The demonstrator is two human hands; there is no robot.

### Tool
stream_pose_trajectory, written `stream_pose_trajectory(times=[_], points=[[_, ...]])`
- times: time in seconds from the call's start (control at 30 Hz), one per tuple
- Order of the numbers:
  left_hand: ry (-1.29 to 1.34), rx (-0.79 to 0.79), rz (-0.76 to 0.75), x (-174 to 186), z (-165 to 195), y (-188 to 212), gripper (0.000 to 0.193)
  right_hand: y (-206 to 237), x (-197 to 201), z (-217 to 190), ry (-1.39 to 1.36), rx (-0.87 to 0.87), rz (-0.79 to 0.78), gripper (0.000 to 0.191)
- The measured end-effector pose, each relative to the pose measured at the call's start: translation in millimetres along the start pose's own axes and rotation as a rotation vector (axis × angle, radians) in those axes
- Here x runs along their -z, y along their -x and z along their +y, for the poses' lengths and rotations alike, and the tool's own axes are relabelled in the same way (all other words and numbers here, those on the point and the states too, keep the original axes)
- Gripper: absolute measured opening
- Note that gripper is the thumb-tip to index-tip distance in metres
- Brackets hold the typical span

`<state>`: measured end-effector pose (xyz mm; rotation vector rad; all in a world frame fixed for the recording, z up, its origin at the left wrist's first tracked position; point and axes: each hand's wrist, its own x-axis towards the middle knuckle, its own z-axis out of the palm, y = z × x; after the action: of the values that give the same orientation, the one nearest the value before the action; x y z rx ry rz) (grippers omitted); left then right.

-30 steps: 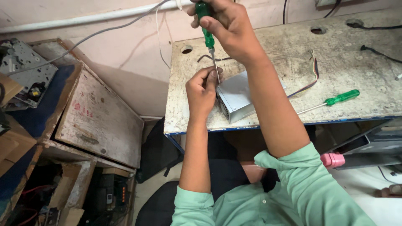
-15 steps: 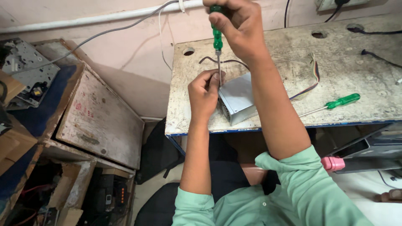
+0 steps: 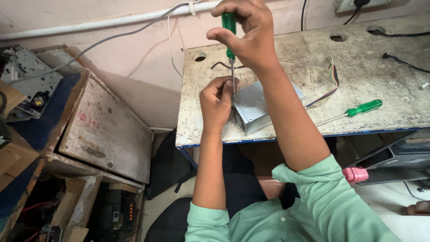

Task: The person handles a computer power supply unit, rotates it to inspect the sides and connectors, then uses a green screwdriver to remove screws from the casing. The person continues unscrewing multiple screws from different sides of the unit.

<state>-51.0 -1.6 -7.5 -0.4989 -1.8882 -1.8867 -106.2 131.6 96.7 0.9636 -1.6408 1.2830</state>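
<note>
Nearest, the left hand curls closed against the near-left corner of a grey sheet-metal box, its fingers pinched around the thin shaft of a green-handled screwdriver. The box sits near the front edge of the worn, stained white table. Above it, the right hand grips the screwdriver's handle, holding it upright. To the right, on the table, lies a second green-handled screwdriver.

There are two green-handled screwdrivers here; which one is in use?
The upright screwdriver gripped by the right hand, over the metal box. The other screwdriver lies untouched on the table.
</note>
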Motion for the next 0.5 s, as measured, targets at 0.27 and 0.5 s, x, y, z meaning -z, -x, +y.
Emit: stream_pose_trajectory(times=[0.27,0.5], points=[[0.04,0.018,-0.005,-0.1,-2.5,-2.3,0.015,-1.3,-2.3,1.3,-0.268,-0.074,-0.123,0.019],[-0.019,-0.033,-0.002,1.2,-1.3,-1.0,0.015,-2.4,-3.4,4.2,-0.095,-0.152,-0.046,0.017]])
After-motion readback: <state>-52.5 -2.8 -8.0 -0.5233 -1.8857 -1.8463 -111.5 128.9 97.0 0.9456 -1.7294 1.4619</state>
